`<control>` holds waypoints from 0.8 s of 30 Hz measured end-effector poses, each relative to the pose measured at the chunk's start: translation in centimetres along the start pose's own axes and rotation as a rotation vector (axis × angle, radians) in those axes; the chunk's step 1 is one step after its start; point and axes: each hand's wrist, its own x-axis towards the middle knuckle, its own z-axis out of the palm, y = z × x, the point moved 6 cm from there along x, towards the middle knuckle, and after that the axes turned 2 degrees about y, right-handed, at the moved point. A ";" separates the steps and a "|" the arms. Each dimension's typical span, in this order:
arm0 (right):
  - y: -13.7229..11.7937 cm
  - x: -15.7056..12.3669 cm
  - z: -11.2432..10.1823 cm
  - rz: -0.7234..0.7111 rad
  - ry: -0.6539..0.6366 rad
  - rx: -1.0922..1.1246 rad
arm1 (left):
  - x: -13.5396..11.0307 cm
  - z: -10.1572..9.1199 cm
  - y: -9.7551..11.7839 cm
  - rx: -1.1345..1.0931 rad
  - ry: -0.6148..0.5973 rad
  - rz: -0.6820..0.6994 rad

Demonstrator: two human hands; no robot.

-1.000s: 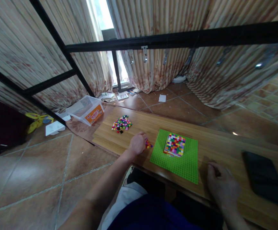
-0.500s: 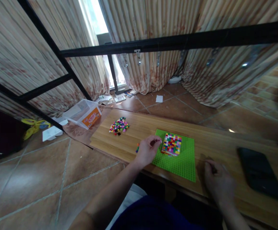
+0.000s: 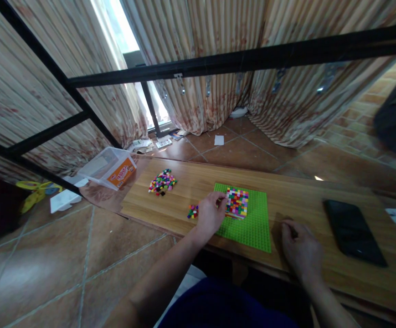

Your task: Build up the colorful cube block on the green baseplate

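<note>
**Brick Block on Baseplate: Status and Clearances**

**Position.** The multicoloured brick block [image 3: 237, 202] sits on the far left part of the green baseplate [image 3: 252, 228], which lies flat on the wooden surface [image 3: 293, 196].

**Hands.** The left hand [image 3: 210, 213] has its fingertips at the block's left edge. Its grip is drawn together, but it cannot be told whether a brick is held. The right hand [image 3: 300, 248] rests curled shut on the surface just right of the baseplate, and nothing shows in its grip.

**Progress.** Judged from the layout, the block is several layers built. A small brick cluster [image 3: 192, 211] lies just left of the left hand, and a larger brick pile [image 3: 162, 181] lies farther left, both loose.

**Clearances.**
- Most of the baseplate is bare.
- The baseplate's near edge lies close to the surface's near edge.
- A black phone [image 3: 353, 232] lies well to the right.
- There is open surface between the pile and the baseplate.
</note>
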 end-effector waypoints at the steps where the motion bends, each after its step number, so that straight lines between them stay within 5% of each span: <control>1: 0.0 0.0 0.0 0.000 0.000 0.002 | 0.0 0.1 0.0 0.006 0.006 0.001; 24: 0.0 0.0 0.0 -0.014 0.002 0.000 | -0.2 0.5 0.0 0.073 0.072 -0.087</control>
